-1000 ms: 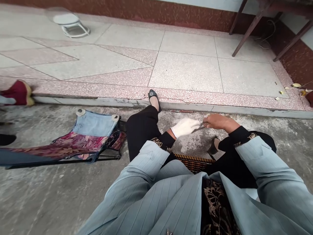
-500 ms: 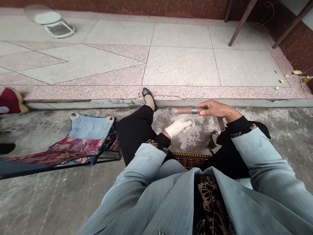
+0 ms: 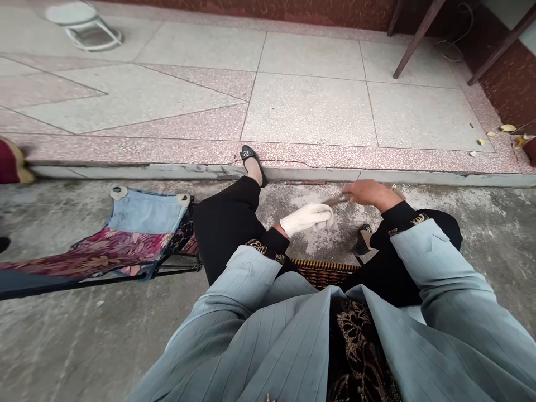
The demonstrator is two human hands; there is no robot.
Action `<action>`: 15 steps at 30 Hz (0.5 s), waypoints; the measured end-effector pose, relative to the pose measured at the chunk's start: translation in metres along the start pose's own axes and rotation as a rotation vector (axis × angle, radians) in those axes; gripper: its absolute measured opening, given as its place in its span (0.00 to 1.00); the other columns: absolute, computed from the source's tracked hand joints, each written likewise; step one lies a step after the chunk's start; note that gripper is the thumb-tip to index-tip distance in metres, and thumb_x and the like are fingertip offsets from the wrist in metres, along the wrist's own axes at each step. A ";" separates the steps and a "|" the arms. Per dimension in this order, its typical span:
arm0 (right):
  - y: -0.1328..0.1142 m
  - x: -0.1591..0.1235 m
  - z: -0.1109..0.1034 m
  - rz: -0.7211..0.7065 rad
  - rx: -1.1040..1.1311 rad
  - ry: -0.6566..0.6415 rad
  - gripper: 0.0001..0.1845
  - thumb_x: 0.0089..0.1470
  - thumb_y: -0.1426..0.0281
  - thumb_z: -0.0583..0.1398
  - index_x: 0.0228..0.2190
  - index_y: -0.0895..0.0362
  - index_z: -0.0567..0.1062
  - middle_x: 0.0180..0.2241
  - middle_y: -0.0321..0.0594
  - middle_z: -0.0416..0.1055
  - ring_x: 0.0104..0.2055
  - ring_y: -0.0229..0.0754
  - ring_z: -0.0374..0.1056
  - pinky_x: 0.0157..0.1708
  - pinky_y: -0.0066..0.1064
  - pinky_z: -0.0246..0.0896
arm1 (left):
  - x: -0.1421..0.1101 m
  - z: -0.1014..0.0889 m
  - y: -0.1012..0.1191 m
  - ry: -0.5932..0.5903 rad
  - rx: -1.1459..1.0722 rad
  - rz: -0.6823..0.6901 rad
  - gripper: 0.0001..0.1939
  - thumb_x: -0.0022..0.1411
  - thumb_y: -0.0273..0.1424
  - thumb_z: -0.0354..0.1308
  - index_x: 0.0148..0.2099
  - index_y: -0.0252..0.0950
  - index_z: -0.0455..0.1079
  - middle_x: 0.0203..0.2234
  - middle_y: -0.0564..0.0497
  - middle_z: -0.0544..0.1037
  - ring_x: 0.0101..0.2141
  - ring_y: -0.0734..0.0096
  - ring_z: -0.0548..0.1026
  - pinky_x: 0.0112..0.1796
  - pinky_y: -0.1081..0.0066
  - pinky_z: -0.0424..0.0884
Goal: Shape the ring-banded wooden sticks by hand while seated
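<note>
I sit low with my legs stretched toward a raised step (image 3: 125,170). My right hand (image 3: 368,192), bare, is closed on a thin brownish rod (image 3: 336,200) with a metal band, held low over the concrete between my legs. My left hand (image 3: 307,216) wears a white glove, and its curled fingers meet the rod's near end. A second thin stick (image 3: 305,182) lies on the ground against the step. My left foot in a black shoe (image 3: 250,157) rests on the step's edge.
A folded chair with floral and denim fabric (image 3: 125,245) lies on the concrete to my left. A wicker seat edge (image 3: 330,271) shows under me. On the tiled floor beyond stand a white stool (image 3: 84,22) and wooden table legs (image 3: 414,39).
Half a second ago my right hand held the rod up level, clear of the glove. It has since come down and the rod's end is back at my gloved left hand.
</note>
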State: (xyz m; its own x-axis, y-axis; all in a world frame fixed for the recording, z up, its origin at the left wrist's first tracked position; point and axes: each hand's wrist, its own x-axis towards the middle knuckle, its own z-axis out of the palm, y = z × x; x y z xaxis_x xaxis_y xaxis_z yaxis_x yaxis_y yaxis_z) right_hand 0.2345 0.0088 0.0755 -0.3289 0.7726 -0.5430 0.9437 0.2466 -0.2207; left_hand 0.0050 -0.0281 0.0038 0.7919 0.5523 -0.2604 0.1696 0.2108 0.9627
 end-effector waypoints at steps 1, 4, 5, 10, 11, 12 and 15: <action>-0.001 -0.002 -0.001 -0.071 0.018 -0.141 0.18 0.53 0.74 0.63 0.46 0.51 0.81 0.40 0.46 0.78 0.39 0.48 0.70 0.37 0.37 0.59 | -0.001 -0.005 0.001 0.033 -0.009 0.021 0.17 0.64 0.42 0.56 0.33 0.31 0.71 0.20 0.54 0.68 0.19 0.82 0.62 0.21 0.79 0.59; 0.001 -0.010 -0.010 -0.393 0.279 -0.535 0.25 0.51 0.69 0.66 0.52 0.52 0.78 0.44 0.41 0.78 0.40 0.44 0.71 0.39 0.33 0.61 | -0.002 -0.015 -0.001 0.149 0.007 0.069 0.17 0.62 0.42 0.57 0.32 0.31 0.71 0.23 0.53 0.71 0.21 0.81 0.64 0.23 0.78 0.60; 0.004 -0.013 -0.013 -0.488 0.395 -0.549 0.29 0.51 0.65 0.67 0.55 0.53 0.76 0.46 0.42 0.78 0.41 0.43 0.70 0.40 0.33 0.61 | -0.001 -0.017 -0.003 0.185 0.023 0.079 0.16 0.61 0.41 0.59 0.33 0.31 0.71 0.23 0.53 0.71 0.23 0.79 0.66 0.25 0.78 0.62; 0.020 -0.016 -0.022 -0.444 0.825 -0.223 0.36 0.51 0.59 0.66 0.60 0.55 0.71 0.39 0.39 0.76 0.36 0.37 0.66 0.39 0.32 0.62 | 0.005 -0.009 -0.015 0.207 -0.043 0.043 0.18 0.63 0.44 0.56 0.37 0.32 0.71 0.28 0.50 0.74 0.24 0.78 0.68 0.24 0.77 0.63; 0.020 -0.015 -0.021 -0.402 0.904 -0.175 0.36 0.51 0.60 0.67 0.60 0.56 0.71 0.37 0.38 0.75 0.34 0.36 0.65 0.38 0.31 0.62 | 0.005 -0.006 -0.014 0.193 -0.027 0.035 0.18 0.65 0.44 0.54 0.36 0.32 0.71 0.26 0.51 0.72 0.23 0.78 0.68 0.23 0.78 0.62; 0.020 -0.012 -0.019 -0.361 0.983 -0.128 0.35 0.50 0.61 0.67 0.59 0.56 0.71 0.34 0.37 0.74 0.32 0.36 0.64 0.36 0.31 0.62 | 0.004 -0.004 -0.013 0.186 -0.008 0.039 0.18 0.66 0.43 0.52 0.36 0.32 0.70 0.24 0.52 0.71 0.23 0.78 0.67 0.23 0.78 0.61; 0.016 0.000 -0.011 -0.230 1.191 0.048 0.34 0.50 0.63 0.66 0.57 0.58 0.72 0.31 0.36 0.71 0.29 0.35 0.63 0.32 0.29 0.62 | 0.001 0.003 -0.008 0.221 0.150 0.085 0.18 0.68 0.41 0.48 0.35 0.33 0.71 0.20 0.55 0.68 0.22 0.78 0.65 0.26 0.77 0.61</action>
State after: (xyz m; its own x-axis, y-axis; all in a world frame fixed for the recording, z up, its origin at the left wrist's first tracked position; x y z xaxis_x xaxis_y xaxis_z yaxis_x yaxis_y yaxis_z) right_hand 0.2499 0.0187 0.0809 -0.4589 0.8088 -0.3679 0.2302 -0.2918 -0.9284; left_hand 0.0063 -0.0310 -0.0041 0.6629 0.7288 -0.1716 0.2057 0.0431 0.9777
